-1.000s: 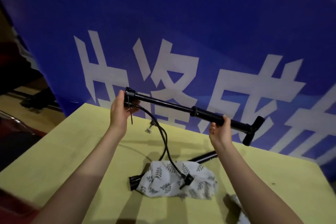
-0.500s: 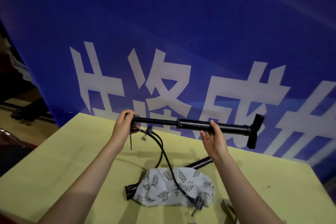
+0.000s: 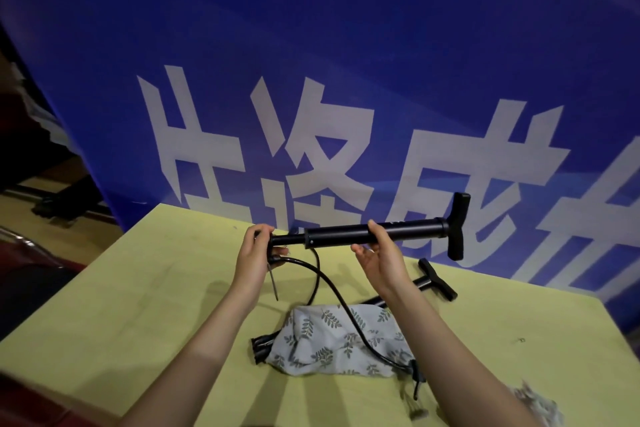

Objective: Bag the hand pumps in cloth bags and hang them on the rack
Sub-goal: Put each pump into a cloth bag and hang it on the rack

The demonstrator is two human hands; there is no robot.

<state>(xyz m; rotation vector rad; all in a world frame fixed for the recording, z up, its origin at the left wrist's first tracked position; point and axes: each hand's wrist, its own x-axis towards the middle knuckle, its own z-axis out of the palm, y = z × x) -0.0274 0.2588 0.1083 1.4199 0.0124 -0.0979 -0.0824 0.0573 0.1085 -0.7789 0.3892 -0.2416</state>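
Both hands grasp the pump [image 3: 367,237], left hand [image 3: 254,255] at its base, right hand [image 3: 379,255] on the barrel; gather the hose [image 3: 332,282] dangling below them before bagging.

matt black pump [image 3: 363,236], leaf-print cloth bag [image 3: 332,340]

Dim bluish light, soft shadows, wide-angle edge bending, blurred corners

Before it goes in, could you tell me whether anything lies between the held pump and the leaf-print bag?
Only its own hose, which trails across the bag. Both hands, left and right, grip the pump. The bag's mouth isn't visibly open.
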